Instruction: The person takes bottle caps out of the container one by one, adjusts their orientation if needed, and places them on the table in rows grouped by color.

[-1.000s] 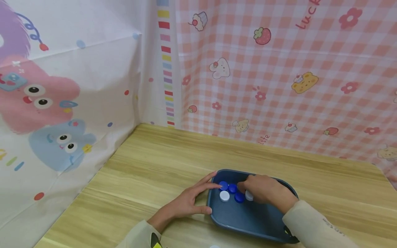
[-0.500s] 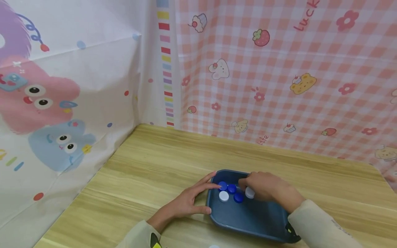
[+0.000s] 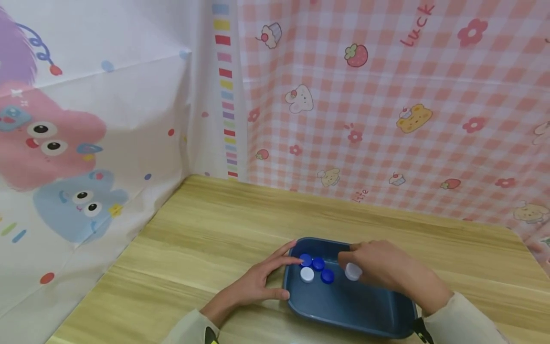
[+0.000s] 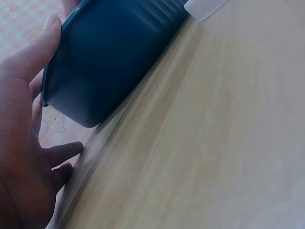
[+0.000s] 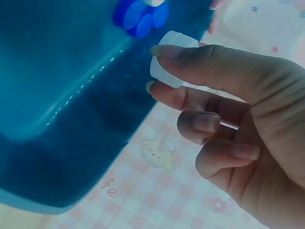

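Observation:
A dark blue tray (image 3: pixel 343 306) stands on the table. My left hand (image 3: pixel 253 284) rests at its left end, fingers spread, the thumb against the front left corner and the index finger reaching over the rim. That fingertip lies over a blue bottle cap (image 3: pixel 305 260). Close by in the tray are two more blue caps, one (image 3: pixel 318 263) behind the other (image 3: pixel 327 276), and a white cap (image 3: pixel 307 274). My right hand (image 3: pixel 380 263) pinches a translucent white cap (image 5: pixel 172 58) between thumb and index finger, above the tray's right part. Its other fingers are curled.
The wooden table (image 3: pixel 215 220) extends behind and left of the tray. Printed cloths hang at the back (image 3: pixel 378 95) and left (image 3: pixel 142 95). In the left wrist view a white piece (image 4: pixel 205 7), cut off by the frame, lies by the tray.
My right hand has moved right, away from the blue caps, with the white cap in its fingers. My left hand stays at the tray's left end. The head view has shifted slightly.

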### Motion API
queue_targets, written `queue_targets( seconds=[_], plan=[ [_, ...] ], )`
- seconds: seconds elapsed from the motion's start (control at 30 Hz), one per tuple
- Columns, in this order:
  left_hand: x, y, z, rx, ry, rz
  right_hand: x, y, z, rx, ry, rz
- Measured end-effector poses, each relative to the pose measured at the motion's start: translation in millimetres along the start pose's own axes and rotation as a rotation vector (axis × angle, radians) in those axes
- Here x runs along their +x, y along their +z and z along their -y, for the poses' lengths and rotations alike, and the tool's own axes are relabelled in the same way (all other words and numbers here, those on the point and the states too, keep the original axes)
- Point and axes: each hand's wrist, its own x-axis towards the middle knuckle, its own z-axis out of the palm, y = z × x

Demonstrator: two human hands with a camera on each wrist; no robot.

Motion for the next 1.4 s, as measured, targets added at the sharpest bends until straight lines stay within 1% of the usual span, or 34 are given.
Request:
queue_targets(
  seconds=[0.2, 0.4, 0.47, 0.57, 0.67, 0.9, 0.97, 1.03, 1.13, 1.2, 1.23, 1.3, 1.4],
  plan=[
    [-0.2, 0.1, -1.5, 0.013, 0.002, -0.005, -12, -3, 6, 0.0, -0.025, -0.011],
    [-1.9, 1.7, -1.6, 0.012, 0.027, -0.004, -29, -1, 10, 0.001, -0.063, -0.085],
    [-2.3, 2.7, -1.9, 0.009, 0.03, -0.004, -34, 1, 12, 0.005, -0.071, -0.087],
    [-2.8, 3.9, -1.4, 0.01, 0.026, -0.005, -40, 4, 15, 0.027, -0.09, -0.078],
    [-3.0, 4.2, -1.4, 0.006, 0.021, -0.003, -45, 7, 17, 0.059, -0.096, -0.054],
    [-3.2, 2.7, -1.2, 0.015, 0.02, 0.001, -58, 11, 23, 0.087, -0.102, -0.028],
    [-2.5, 2.4, -1.5, 0.017, 0.016, 0.001, -62, 11, 23, 0.112, -0.105, -0.011],
    [-1.2, 2.3, -1.2, 0.021, 0.021, 0.001, -66, 12, 23, 0.148, -0.101, 0.023],
    [0.0, 2.0, -0.9, 0.024, 0.022, -0.001, -73, 13, 24, 0.175, -0.115, 0.034],
    [0.4, 1.5, -0.7, 0.023, 0.02, -0.007, -76, 14, 25, 0.191, -0.128, 0.027],
    [0.4, 1.1, -0.8, 0.022, 0.018, -0.008, -78, 15, 26, 0.185, -0.142, 0.007],
    [0.3, 0.6, -0.8, 0.02, 0.014, -0.011, -81, 17, 28, 0.195, -0.15, -0.006],
    [0.2, 0.1, -0.9, 0.017, 0.012, -0.01, -86, 21, 31, 0.218, -0.138, -0.003]
  ],
)
